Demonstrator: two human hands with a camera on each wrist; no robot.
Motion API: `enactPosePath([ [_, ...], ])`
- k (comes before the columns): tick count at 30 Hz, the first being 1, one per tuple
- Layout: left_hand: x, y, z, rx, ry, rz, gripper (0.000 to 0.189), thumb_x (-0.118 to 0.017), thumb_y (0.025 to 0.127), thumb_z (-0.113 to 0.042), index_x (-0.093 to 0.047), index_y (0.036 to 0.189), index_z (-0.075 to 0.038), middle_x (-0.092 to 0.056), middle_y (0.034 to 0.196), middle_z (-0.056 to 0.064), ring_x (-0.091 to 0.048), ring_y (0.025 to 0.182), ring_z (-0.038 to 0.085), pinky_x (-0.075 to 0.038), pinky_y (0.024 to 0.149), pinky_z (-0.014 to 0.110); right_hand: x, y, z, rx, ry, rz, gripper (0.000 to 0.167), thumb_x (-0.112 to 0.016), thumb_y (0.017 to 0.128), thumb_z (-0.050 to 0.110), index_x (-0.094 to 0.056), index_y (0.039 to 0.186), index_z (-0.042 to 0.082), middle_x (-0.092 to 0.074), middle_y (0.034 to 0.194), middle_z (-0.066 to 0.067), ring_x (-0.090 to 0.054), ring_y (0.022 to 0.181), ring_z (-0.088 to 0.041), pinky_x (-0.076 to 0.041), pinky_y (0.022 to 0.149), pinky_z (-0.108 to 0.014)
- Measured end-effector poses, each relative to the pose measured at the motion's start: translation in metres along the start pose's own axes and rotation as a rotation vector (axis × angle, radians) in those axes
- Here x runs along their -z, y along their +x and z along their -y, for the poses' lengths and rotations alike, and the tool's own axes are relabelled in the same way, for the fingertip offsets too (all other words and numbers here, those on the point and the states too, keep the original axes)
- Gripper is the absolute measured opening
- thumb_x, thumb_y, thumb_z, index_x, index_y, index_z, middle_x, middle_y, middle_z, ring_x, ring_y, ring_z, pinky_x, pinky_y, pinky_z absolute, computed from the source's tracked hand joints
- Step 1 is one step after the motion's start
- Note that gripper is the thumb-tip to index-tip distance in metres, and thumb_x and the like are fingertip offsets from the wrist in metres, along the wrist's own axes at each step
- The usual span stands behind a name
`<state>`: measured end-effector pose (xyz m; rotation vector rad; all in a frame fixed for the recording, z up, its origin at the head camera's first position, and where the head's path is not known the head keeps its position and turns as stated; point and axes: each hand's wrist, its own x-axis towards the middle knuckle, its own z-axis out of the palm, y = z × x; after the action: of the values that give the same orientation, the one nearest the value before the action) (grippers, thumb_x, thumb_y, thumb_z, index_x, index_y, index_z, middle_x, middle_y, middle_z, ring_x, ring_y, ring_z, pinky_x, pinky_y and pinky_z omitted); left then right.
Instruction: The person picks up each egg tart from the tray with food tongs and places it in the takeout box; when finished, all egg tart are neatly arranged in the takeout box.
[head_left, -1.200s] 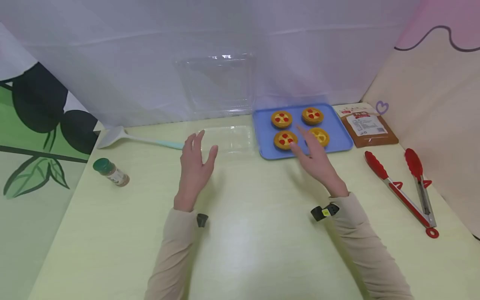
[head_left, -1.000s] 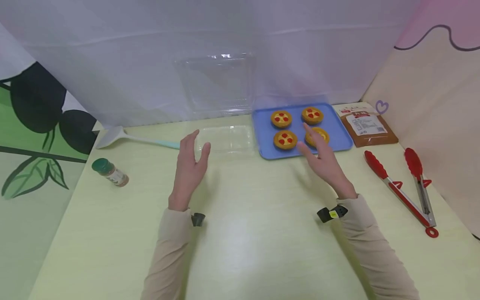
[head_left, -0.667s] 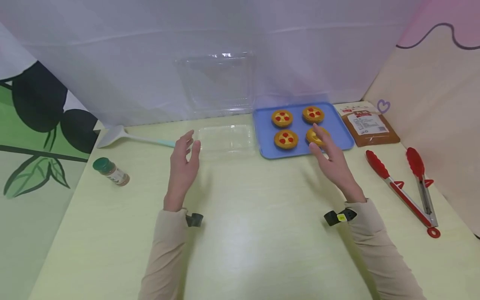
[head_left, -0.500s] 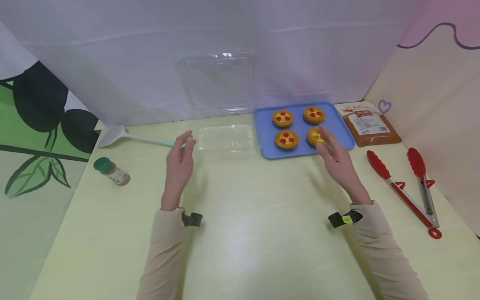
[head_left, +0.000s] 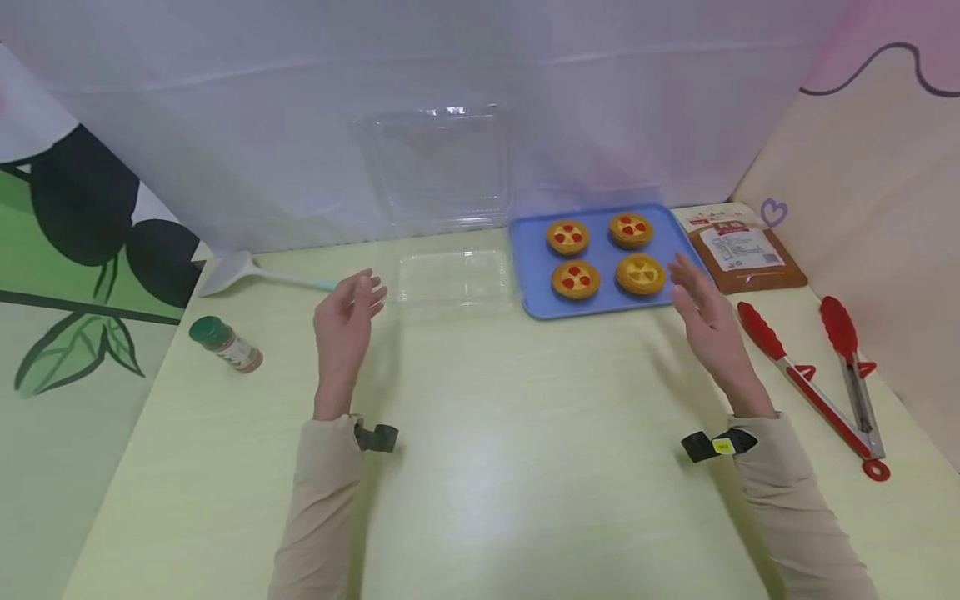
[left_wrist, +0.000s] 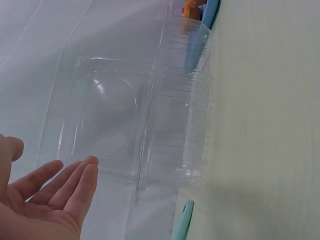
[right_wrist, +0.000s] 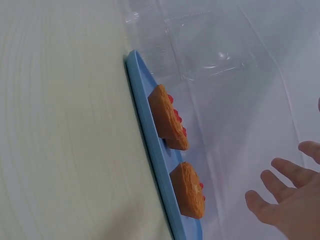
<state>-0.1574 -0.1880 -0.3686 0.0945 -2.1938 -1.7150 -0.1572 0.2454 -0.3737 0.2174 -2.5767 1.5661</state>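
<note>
My left hand (head_left: 343, 329) hovers above the table with loosely bent fingers, holding nothing, close to the teal handle end of a spatula (head_left: 277, 277). To its right is a clear plastic clamshell box (head_left: 453, 279), lid raised against the back cloth. My right hand (head_left: 708, 333), also holding nothing, overlaps the right front corner of a blue tray (head_left: 540, 304) in the head view. On the tray sit several egg tarts; a front one (head_left: 575, 279) and the back ones bear red pieces, while the front right tart (head_left: 640, 274) has a plain yellow top.
At the left lies a green-capped seasoning bottle (head_left: 225, 343). A brown labelled pouch (head_left: 742, 250) rests right of the tray. Red-tipped tongs (head_left: 832, 400) lie spread at the right edge of the table (head_left: 510, 450). A pale cloth (head_left: 300, 150) hangs behind.
Both hands have drawn apart, the left moving left and the right moving right off the front right tart, which now shows fully. The things on the table have stayed put.
</note>
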Motion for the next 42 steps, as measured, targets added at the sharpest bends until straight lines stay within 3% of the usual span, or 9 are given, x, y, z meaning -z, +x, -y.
enactPosePath([
  [6,0.005,0.001,0.005,0.018,-0.046,-0.078,0.04,-0.055,0.1,-0.031,-0.064,0.124,0.0,-0.067,0.115,0.017,-0.071,0.096,0.019,-0.059,0.085,0.024,0.009,-0.001,-0.007,0.008,0.006,-0.038,0.053,-0.039,0.106,0.032,-0.025,0.156,0.024,-0.038,0.153,-0.015,-0.037,0.14,-0.026,-0.043,0.109,-0.022],
  [13,0.012,0.003,0.011,0.074,0.022,-0.134,0.036,-0.062,0.096,-0.027,-0.066,0.121,-0.001,-0.069,0.111,0.013,-0.068,0.081,0.001,-0.059,0.08,0.019,0.016,-0.003,-0.014,-0.01,0.017,-0.053,0.052,-0.039,0.106,0.031,-0.024,0.156,0.026,-0.038,0.153,-0.013,-0.038,0.14,-0.024,-0.043,0.101,-0.009],
  [15,0.013,0.004,0.015,0.09,0.101,-0.143,0.035,-0.062,0.096,-0.027,-0.067,0.121,-0.002,-0.068,0.114,0.013,-0.067,0.084,0.004,-0.058,0.081,0.02,0.02,-0.005,-0.016,-0.002,0.014,-0.06,0.052,-0.039,0.106,0.03,-0.024,0.156,0.026,-0.038,0.153,-0.012,-0.039,0.139,-0.023,-0.042,0.098,-0.006],
  [20,0.012,0.009,0.028,0.123,0.244,-0.099,0.036,-0.06,0.097,-0.025,-0.065,0.124,-0.001,-0.065,0.124,0.014,-0.066,0.102,0.026,-0.057,0.09,0.032,0.028,-0.01,-0.02,0.001,-0.02,-0.103,0.052,-0.04,0.106,0.028,-0.026,0.155,0.023,-0.039,0.152,-0.011,-0.039,0.138,-0.018,-0.041,0.101,-0.007],
  [25,0.008,0.015,0.039,0.172,0.261,-0.042,0.04,-0.059,0.098,-0.026,-0.062,0.127,0.002,-0.065,0.123,0.016,-0.067,0.104,0.032,-0.055,0.073,0.016,0.037,-0.016,-0.024,-0.029,-0.05,-0.147,0.052,-0.039,0.106,0.028,-0.025,0.155,0.023,-0.038,0.152,-0.014,-0.037,0.14,-0.021,-0.04,0.104,-0.009],
  [27,0.007,0.018,0.041,0.197,0.243,-0.031,0.041,-0.06,0.097,-0.026,-0.061,0.127,0.003,-0.066,0.12,0.017,-0.068,0.102,0.032,-0.054,0.07,0.012,0.04,-0.018,-0.026,-0.046,-0.06,-0.161,0.052,-0.039,0.106,0.029,-0.025,0.155,0.025,-0.038,0.152,-0.012,-0.037,0.14,-0.022,-0.041,0.101,-0.007],
  [32,0.002,0.023,0.046,0.289,0.121,-0.011,0.039,-0.061,0.097,-0.022,-0.061,0.125,0.005,-0.066,0.116,0.02,-0.071,0.091,0.022,-0.059,0.082,0.02,0.047,-0.025,-0.029,-0.093,-0.103,-0.198,0.051,-0.039,0.105,0.032,-0.026,0.155,0.029,-0.038,0.152,-0.01,-0.036,0.141,-0.018,-0.04,0.102,-0.007],
  [37,-0.001,0.024,0.042,0.351,-0.035,-0.018,0.037,-0.06,0.097,-0.014,-0.058,0.127,0.008,-0.064,0.106,0.02,-0.07,0.073,0.007,-0.06,0.081,0.022,0.053,-0.028,-0.033,-0.11,-0.098,-0.223,0.05,-0.04,0.105,0.03,-0.029,0.154,0.029,-0.04,0.152,-0.005,-0.036,0.141,-0.018,-0.036,0.116,-0.026],
  [42,-0.003,0.024,0.032,0.39,-0.194,-0.042,0.035,-0.058,0.096,-0.003,-0.056,0.125,0.014,-0.064,0.088,0.012,-0.069,0.067,0.009,-0.061,0.076,0.023,0.06,-0.032,-0.035,-0.171,-0.109,-0.25,0.052,-0.044,0.104,0.03,-0.028,0.154,0.031,-0.037,0.154,-0.003,-0.033,0.143,-0.021,-0.032,0.119,-0.036],
])
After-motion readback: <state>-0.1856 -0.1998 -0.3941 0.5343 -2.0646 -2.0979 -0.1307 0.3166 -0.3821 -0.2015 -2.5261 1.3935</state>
